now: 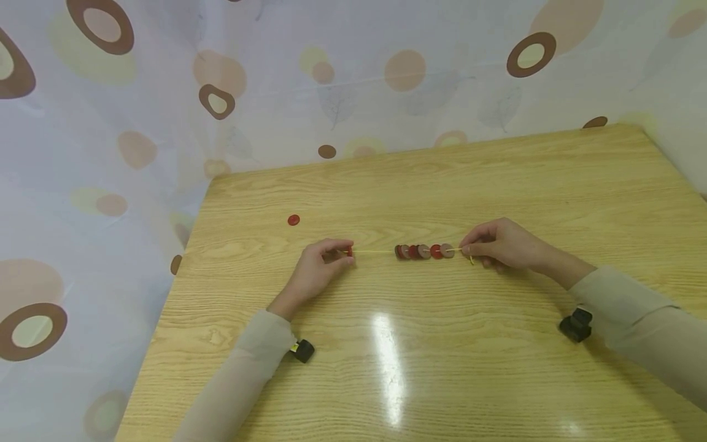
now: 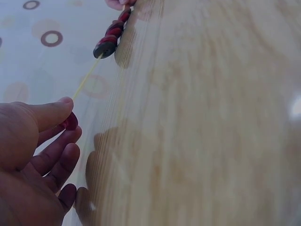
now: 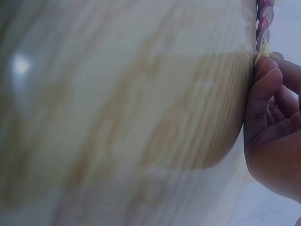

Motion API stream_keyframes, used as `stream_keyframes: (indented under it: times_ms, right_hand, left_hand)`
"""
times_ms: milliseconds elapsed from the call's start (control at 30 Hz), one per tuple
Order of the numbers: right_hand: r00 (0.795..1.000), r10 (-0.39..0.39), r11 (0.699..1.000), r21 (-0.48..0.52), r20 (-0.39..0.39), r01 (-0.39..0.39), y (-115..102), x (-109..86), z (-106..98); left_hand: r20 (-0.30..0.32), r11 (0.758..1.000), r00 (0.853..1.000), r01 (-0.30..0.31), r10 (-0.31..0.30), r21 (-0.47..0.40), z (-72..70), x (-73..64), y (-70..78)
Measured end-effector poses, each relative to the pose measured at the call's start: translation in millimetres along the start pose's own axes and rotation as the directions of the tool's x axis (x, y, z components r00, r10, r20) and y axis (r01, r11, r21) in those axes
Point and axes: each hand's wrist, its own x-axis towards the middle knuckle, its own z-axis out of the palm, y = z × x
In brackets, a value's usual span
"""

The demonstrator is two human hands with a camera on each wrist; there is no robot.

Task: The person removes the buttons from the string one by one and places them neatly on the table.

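Yellow string (image 1: 372, 252) stretches between the two hands, with a row of red and brown buttons (image 1: 423, 252) over the table's middle. The left hand (image 1: 316, 269) pinches one red button (image 1: 350, 251); the right hand (image 1: 510, 245) pinches the string's end. A loose button (image 1: 294, 220) lies toward the far left corner. The wooden table (image 1: 469, 380) shines; beyond its far edge hangs a spotted curtain (image 1: 359, 37).

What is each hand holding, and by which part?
Left hand: round red button, apparently by its rim. Right hand: thin yellow string, near one end.
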Motion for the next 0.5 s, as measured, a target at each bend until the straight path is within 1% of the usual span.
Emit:
stream_keyframes:
  times_ms: [200, 500]
  right_hand:
    - [1.0, -0.006, 1.0, 0.005, -0.001, 0.006, 0.0, -0.4, 0.0]
    - [1.0, 0.009, 1.0, 0.008, -0.001, -0.009, -1.7, -1.7, 0.4]
  left_hand:
    - [-0.004, 1.0, 1.0, -0.007, 0.007, 0.005, -2.1, -0.8, -1.6]
    - [-0.007, 1.0, 1.0, 0.012, -0.012, -0.007, -4.5, -2.3, -2.2]
